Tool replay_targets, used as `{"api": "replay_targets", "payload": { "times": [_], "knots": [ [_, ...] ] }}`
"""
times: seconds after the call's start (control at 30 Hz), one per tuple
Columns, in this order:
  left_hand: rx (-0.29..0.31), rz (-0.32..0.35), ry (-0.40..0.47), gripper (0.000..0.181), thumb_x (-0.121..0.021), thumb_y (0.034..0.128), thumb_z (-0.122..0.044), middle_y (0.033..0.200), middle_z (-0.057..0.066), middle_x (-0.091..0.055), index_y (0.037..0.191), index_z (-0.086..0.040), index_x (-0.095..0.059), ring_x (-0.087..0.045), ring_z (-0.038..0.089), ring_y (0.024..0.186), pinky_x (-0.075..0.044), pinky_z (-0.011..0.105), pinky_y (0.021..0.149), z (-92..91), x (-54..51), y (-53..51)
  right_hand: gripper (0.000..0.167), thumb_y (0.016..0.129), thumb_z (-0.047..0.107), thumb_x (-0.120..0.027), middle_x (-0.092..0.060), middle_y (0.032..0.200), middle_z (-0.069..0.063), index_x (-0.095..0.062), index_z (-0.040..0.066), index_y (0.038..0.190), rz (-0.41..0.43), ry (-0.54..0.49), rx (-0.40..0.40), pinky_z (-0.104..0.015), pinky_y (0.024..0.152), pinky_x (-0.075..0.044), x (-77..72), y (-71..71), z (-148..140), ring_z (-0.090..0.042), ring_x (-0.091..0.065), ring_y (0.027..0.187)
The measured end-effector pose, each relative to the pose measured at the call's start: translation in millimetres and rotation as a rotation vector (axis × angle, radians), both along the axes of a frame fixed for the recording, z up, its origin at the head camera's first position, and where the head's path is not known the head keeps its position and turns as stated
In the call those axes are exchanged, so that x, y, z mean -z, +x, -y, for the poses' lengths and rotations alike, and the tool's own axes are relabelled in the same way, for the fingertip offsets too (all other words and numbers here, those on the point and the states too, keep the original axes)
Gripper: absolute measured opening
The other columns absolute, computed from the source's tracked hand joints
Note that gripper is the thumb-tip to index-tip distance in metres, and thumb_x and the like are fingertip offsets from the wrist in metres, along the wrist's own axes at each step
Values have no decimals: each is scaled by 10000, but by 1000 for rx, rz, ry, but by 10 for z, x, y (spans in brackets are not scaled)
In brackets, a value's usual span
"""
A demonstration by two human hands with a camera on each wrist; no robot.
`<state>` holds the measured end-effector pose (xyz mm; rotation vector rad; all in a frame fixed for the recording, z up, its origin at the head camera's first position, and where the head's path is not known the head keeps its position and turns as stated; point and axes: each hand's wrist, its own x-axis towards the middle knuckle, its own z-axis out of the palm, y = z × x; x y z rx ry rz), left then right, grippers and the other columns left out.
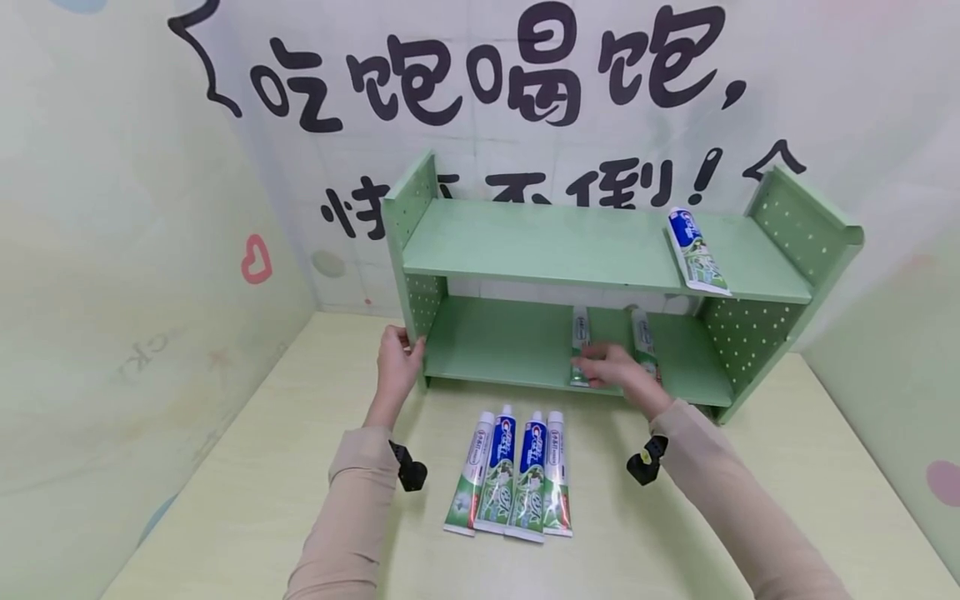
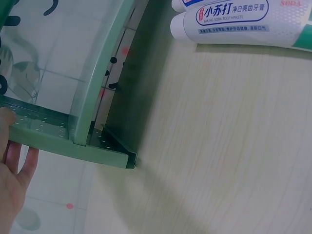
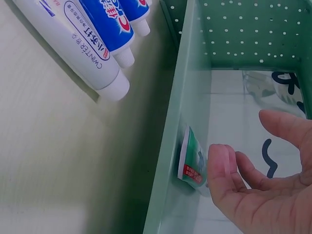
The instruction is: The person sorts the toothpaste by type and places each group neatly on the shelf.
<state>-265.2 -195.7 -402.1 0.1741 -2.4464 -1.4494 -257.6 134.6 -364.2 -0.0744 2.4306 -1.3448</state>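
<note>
Shelf (image 1: 525, 242) is being gripped at 8 o'clock by left hand (image 1: 397, 360), nothing by loose right hand (image 1: 611, 367); one tug and 2 o'clock's edge tube (image 1: 697, 252) is probably being dumped.

Observe black lettering (image 1: 543, 58) on wall (image 1: 465, 150) behind rear edge of worktop (image 1: 270, 483); locate red heart (image 1: 247, 265) above left edge.

The shelf (image 1: 540, 242) is green with dotted sides (image 1: 798, 229), the sleeves (image 1: 352, 508) beige.
</note>
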Motion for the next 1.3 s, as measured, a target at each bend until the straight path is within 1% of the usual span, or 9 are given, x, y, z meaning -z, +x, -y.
{"api": "replay_targets", "payload": {
  "times": [0.17,0.27,0.37,0.53,0.67,0.77,0.9,1.0,1.3],
  "knots": [
    [-12,5,-10,324,-511,917,-115,1160,213,-473,1164,51,-384,-533,322,1041,-543,376,842,19,-10,-9,536,905,240,-541,-550,1114,-226,-377,-83,1300,10,-27,7,-313,823,-538,31,39,19,-150,-574,818],
    [-7,-4,-16,320,-505,920,-116,1162,217,-468,1161,54,-381,-528,326,1047,-540,382,842,21,-13,-21,521,894,241,-560,-560,1096,-188,-403,-71,1281,18,-40,18,-370,875,-521,67,67,35,-117,-557,789],
    [-3,-6,-11,319,-502,921,-117,1167,219,-463,1161,53,-379,-524,331,1062,-538,385,852,20,-9,-27,497,889,230,-566,-557,1092,-173,-421,-66,1261,25,-57,26,-394,886,-509,123,105,49,-147,-558,822],
    [-4,5,2,316,-498,924,-118,1173,217,-458,1162,49,-375,-522,332,1072,-538,387,860,31,9,-6,457,880,223,-572,-566,1065,-182,-468,-61,1223,23,-58,11,-356,818,-525,251,190,80,-202,-566,832],
    [-6,8,-1,311,-497,922,-107,1164,218,-457,1158,55,-374,-519,331,1063,-537,394,854,36,12,24,465,866,234,-591,-561,1108,-186,-480,-65,1203,40,-60,0,-349,826,-540,356,283,103,-297,-576,951],
    [5,5,-4,316,-499,919,-105,1165,220,-456,1159,59,-374,-517,331,1066,-535,392,856,30,9,26,444,870,200,-578,-560,1084,-193,-469,-82,1196,56,-85,0,-359,827,-540,422,347,108,-341,-556,1003],
    [10,1,-6,316,-495,922,-108,1168,222,-457,1163,58,-375,-515,333,1070,-534,392,861,26,8,6,435,861,188,-586,-565,1056,-186,-477,-82,1184,69,-80,8,-365,813,-546,489,410,125,-303,-566,965],
    [7,1,-4,316,-497,921,-108,1167,223,-457,1160,60,-375,-514,332,1074,-532,389,867,25,4,0,461,846,193,-611,-558,1088,-214,-472,-89,1183,88,-57,12,-368,799,-557,545,452,152,-287,-578,945],
    [12,3,-5,325,-500,920,-110,1168,231,-452,1161,66,-373,-513,338,1074,-529,390,870,-1,-15,8,502,816,186,-646,-560,1057,-238,-428,-101,1166,119,4,38,-362,729,-565,674,587,225,-285,-595,884]
  ]
}}
